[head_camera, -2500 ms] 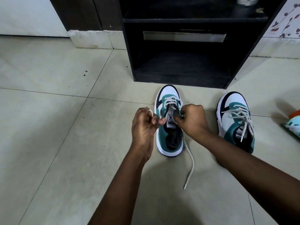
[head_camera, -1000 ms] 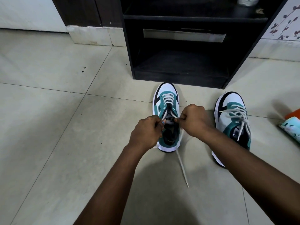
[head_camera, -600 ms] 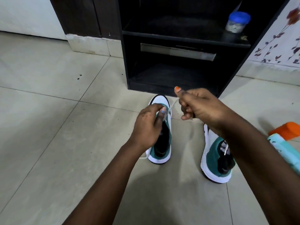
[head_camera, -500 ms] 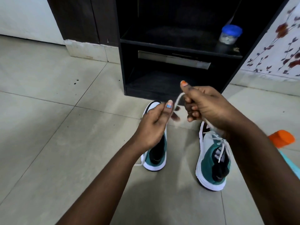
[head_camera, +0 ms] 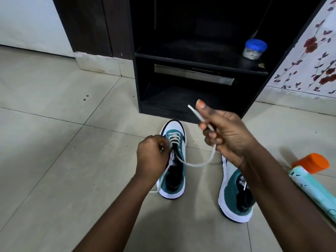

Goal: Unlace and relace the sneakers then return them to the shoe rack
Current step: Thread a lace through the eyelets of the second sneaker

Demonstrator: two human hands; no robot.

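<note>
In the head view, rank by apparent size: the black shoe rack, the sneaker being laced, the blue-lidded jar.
1. black shoe rack
2. sneaker being laced
3. blue-lidded jar
The jar stands farther from the camera, so its true size is less certain, though it still looks clearly smallest.

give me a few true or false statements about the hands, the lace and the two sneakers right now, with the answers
1. The right hand holds the lace end up above the floor. True.
2. The left hand rests flat on the floor tiles. False: it is at the eyelets of the left sneaker.
3. Both sneakers stand inside the shoe rack. False: both are on the floor in front of it, and the right sneaker is partly hidden by the right forearm.
4. A blue-lidded jar stands on a rack shelf. True.
5. The lace hangs slack between the left sneaker and the right hand. True.
</note>
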